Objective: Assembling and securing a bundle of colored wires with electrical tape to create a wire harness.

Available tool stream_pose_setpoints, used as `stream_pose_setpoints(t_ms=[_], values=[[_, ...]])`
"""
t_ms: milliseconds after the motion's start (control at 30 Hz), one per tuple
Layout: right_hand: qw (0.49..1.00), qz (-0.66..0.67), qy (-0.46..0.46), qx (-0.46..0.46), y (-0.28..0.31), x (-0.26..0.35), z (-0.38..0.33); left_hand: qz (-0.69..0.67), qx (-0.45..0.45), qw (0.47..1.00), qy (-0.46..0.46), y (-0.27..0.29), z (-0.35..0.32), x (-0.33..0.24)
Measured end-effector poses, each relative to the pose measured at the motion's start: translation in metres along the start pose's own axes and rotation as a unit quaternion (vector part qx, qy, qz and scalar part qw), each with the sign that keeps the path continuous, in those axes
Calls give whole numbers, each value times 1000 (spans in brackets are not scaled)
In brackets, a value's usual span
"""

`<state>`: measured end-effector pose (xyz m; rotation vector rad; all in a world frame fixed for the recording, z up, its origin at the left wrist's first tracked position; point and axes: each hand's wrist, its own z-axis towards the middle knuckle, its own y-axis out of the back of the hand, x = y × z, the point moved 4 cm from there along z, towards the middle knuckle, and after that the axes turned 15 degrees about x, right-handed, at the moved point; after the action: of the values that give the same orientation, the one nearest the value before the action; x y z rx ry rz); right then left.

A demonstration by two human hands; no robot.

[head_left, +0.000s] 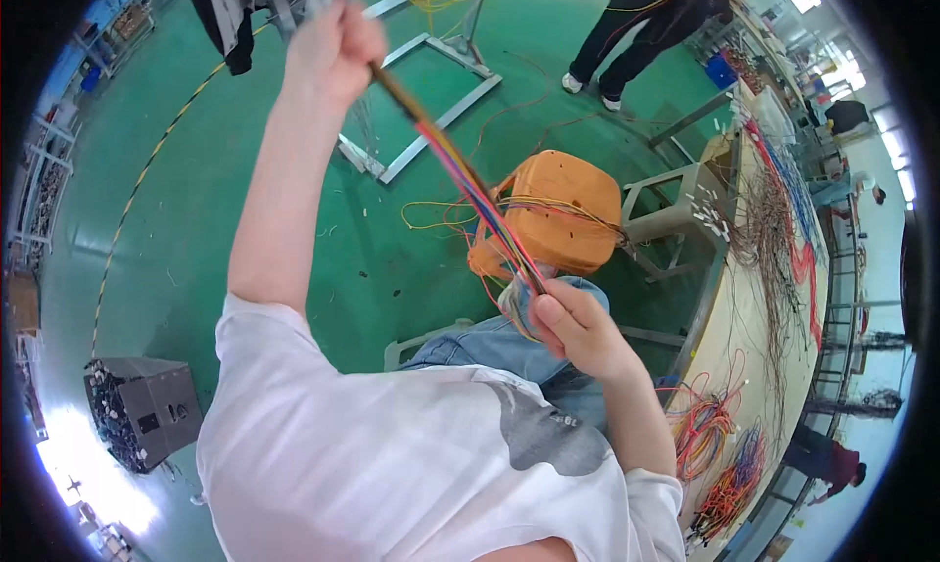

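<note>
A bundle of many-coloured wires (468,182) stretches taut in a slanted line between my two hands. My left hand (335,45) is raised high at the upper left, fist closed on the bundle's far end. Lower down in the middle, my right hand (578,322) grips the near end in front of my white shirt, with a pale tape or sleeve around the wires just above my thumb. Behind the bundle stands an orange plastic stool (558,214) with loose yellow and orange wires draped over it.
A long workbench (754,307) on the right carries wire harnesses and coils of red and orange wire (703,427). A grey stool (676,205) stands beside it. Metal frames (431,102) lie on the green floor. A dark crate (142,405) sits lower left. Another person (646,28) stands at the top.
</note>
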<state>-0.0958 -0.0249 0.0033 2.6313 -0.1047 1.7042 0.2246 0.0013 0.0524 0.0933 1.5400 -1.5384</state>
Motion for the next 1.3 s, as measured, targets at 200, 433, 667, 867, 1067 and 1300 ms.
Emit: stream_pose_setpoints(t_ms=[200,433,667,867,1067,1300], values=[[994,57,-97,-15,34,48,-25,-180,-270,910,257,153,-115,205],[995,73,-62,-3,65,110,-72,135,256,782,552,18,-161,121],[998,61,19,-10,66,122,-94,264,508,817,70,-133,-77,125],[985,5,75,-156,83,118,-142,24,548,658,516,-88,-104,152],[993,30,52,-103,93,66,-131,-214,338,855,329,-93,-78,86],[998,57,2,-17,71,-18,-108,-265,215,907,246,-75,-30,29]])
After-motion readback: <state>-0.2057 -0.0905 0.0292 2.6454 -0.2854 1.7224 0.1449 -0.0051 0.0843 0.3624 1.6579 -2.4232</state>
